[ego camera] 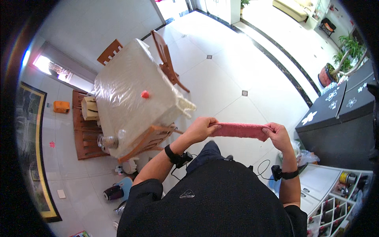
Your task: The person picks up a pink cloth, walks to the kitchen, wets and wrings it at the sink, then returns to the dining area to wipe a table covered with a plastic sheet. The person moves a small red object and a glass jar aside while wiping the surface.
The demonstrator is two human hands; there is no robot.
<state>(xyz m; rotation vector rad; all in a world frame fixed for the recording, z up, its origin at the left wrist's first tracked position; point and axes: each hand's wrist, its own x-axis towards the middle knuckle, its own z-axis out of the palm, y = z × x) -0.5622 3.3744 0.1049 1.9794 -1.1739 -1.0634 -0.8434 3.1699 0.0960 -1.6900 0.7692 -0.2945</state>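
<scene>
A folded pink cloth (238, 130) with a terry-like nap is stretched out flat between my two hands, in front of my body and above the tiled floor. My left hand (202, 128) pinches its left end between thumb and fingers. At the other end, my right hand (277, 134) grips the corner the same way. The cloth's upper edge runs nearly straight, and its lower right corner hangs a little. Each wrist wears a black strap with a small device and a cable.
To the left stands a dining table (124, 118) under a clear plastic cover, with a red object (145, 94) on it. Wooden chairs (167, 59) surround it. At right are a dark flower-patterned refrigerator (334, 130), lying tilted in this view, a white cabinet (318, 177) and a potted plant (328, 74).
</scene>
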